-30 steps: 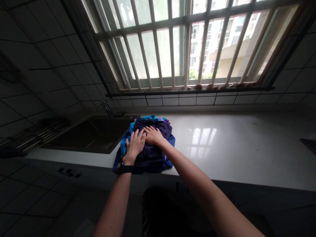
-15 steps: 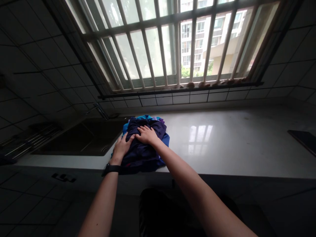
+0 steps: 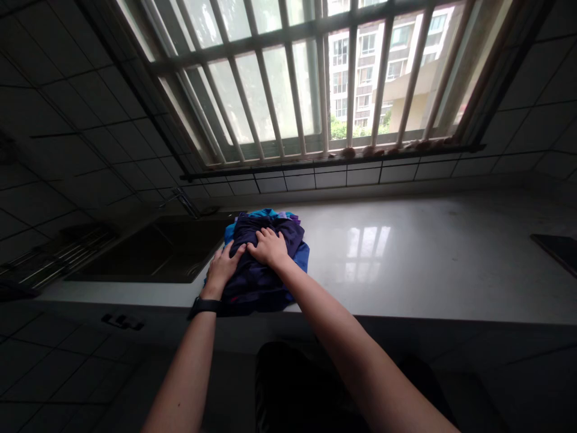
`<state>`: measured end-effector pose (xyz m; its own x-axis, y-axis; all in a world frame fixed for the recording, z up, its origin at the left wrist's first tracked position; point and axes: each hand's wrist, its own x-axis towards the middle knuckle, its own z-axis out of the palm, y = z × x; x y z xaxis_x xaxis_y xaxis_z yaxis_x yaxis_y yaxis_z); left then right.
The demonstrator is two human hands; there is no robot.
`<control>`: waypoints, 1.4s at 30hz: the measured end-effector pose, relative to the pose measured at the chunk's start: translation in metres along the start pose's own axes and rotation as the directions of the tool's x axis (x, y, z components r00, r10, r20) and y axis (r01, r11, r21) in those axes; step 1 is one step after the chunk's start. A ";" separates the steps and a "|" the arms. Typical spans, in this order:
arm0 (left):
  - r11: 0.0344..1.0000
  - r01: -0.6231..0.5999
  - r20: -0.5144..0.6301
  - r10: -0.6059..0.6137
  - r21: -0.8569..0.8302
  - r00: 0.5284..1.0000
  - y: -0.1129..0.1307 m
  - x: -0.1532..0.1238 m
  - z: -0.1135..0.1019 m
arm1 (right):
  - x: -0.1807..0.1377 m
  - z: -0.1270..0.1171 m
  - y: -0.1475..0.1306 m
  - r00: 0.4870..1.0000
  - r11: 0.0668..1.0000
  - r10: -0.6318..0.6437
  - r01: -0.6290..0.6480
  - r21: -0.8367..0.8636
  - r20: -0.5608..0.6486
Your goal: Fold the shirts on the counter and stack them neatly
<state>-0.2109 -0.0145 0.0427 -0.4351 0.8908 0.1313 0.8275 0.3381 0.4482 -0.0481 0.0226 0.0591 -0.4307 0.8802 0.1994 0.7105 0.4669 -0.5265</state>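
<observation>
A stack of folded clothes (image 3: 261, 282) lies on the white countertop, its front edge reaching the counter's edge. Dark navy fabric is on top, with bright blue and purple cloth showing at the back and sides. My left hand (image 3: 222, 267) rests at the left side of the stack, fingers spread on the cloth. Flat on top of the navy fabric lies my right hand (image 3: 269, 246), its fingers stretched out. The two thumbs are close to each other. A black band (image 3: 205, 307) is around my left wrist.
Left of the clothes is a dark sink (image 3: 157, 264) with a faucet (image 3: 186, 201) behind it. A metal rack (image 3: 63, 255) stands at the far left. On the countertop (image 3: 406, 264), a dark flat object (image 3: 556, 249) lies far right. A barred window (image 3: 306, 90) is behind.
My right hand has shifted very slightly to the right on the cloth. My left hand and the stack look almost the same; the view has moved a little.
</observation>
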 end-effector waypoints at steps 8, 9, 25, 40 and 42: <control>0.999 0.049 0.011 -0.049 0.006 0.999 0.002 -0.002 -0.001 | -0.007 0.000 -0.007 0.993 0.995 0.102 -0.101 0.021 -0.059; 0.998 0.055 0.019 -0.055 0.003 0.998 0.002 -0.002 -0.002 | -0.007 0.000 -0.007 0.991 0.993 0.114 -0.113 0.022 -0.067; 0.999 0.015 -0.002 -0.015 -0.047 1.000 -0.004 0.001 0.001 | -0.007 0.006 -0.005 0.978 0.988 0.154 -0.149 0.048 -0.138; 0.919 -0.231 -0.059 0.224 -0.319 0.973 0.009 -0.024 -0.028 | -0.024 -0.031 0.019 0.971 0.952 0.229 -0.210 0.221 -0.064; 0.963 -0.113 -0.123 0.084 -0.244 0.989 0.004 -0.019 -0.036 | -0.019 -0.038 0.032 0.976 0.938 0.173 -0.124 0.323 -0.130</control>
<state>-0.2116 -0.0409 0.0738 -0.4043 0.8718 0.2767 0.7593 0.1512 0.6329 0.0038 0.0245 0.0697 -0.2247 0.9513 0.2110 0.5399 0.3018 -0.7857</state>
